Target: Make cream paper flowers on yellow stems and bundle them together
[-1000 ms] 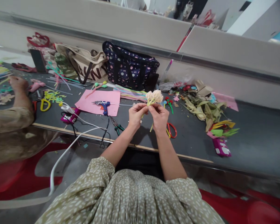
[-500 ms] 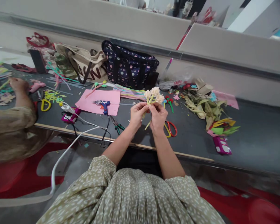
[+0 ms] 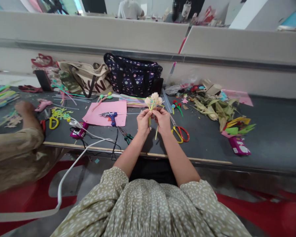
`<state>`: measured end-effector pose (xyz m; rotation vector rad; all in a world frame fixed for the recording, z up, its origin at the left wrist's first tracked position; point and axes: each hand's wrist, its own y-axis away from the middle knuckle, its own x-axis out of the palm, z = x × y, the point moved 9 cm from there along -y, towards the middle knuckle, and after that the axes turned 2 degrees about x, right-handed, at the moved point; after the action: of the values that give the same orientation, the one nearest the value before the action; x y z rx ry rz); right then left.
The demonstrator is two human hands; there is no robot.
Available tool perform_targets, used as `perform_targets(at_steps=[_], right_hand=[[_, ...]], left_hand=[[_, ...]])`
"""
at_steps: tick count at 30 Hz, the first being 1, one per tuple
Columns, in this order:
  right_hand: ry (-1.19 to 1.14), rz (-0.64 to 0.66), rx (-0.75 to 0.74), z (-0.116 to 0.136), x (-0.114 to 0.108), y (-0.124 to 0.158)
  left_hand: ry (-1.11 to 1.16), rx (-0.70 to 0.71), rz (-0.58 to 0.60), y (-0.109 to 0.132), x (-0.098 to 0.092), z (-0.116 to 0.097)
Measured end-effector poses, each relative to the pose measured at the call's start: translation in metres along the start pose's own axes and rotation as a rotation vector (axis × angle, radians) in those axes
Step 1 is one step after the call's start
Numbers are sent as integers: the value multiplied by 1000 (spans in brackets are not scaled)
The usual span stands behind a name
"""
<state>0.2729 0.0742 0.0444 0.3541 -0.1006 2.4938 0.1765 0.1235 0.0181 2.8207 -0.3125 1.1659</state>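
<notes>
My left hand (image 3: pixel 144 121) and my right hand (image 3: pixel 162 120) meet above the table, fingers pinched on the pale green stems of a small bunch of cream fuzzy flowers (image 3: pixel 155 99). The blossoms stick up past my fingertips, and stem ends hang below. Beside my right wrist lie scissors (image 3: pixel 184 134) with one red and one yellow handle. Pliers (image 3: pixel 126 135) with dark green grips rest left of my left forearm. A blue glue gun (image 3: pixel 111 118) lies on a pink sheet (image 3: pixel 93 113) farther left.
Two bags, a beige tote (image 3: pixel 98 82) and a dark dotted one (image 3: pixel 133 74), stand at the back. Dried husks (image 3: pixel 219 113) and a purple packet (image 3: pixel 239 146) lie right. A white cable (image 3: pixel 71 161) crosses the table edge. A co-worker's hand (image 3: pixel 24 108) is at left.
The view has tilted up and shifted slightly. Both my hands keep hold of the flower stems, which now stand more upright. The co-worker's hand at left stays over the table.
</notes>
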Motion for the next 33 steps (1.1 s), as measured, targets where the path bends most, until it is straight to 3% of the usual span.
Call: perform_targets(at_steps=[6,12,19,26,33], right_hand=[[42,139,67,3,8,-5],[58,298,74,11,13,0],[146,475,-13,33,23,27],[241,566,-98,59,32,47],[267,686,-67,77,38,49]], left_hand=[[-4,-99,13,0,-4,-1],[-20,-155,165,6,-1,-10],[-75,-225,363,27,1,-27],[-129,-275,518,44,17,-47],[-178,-319,693,40,37,-47]])
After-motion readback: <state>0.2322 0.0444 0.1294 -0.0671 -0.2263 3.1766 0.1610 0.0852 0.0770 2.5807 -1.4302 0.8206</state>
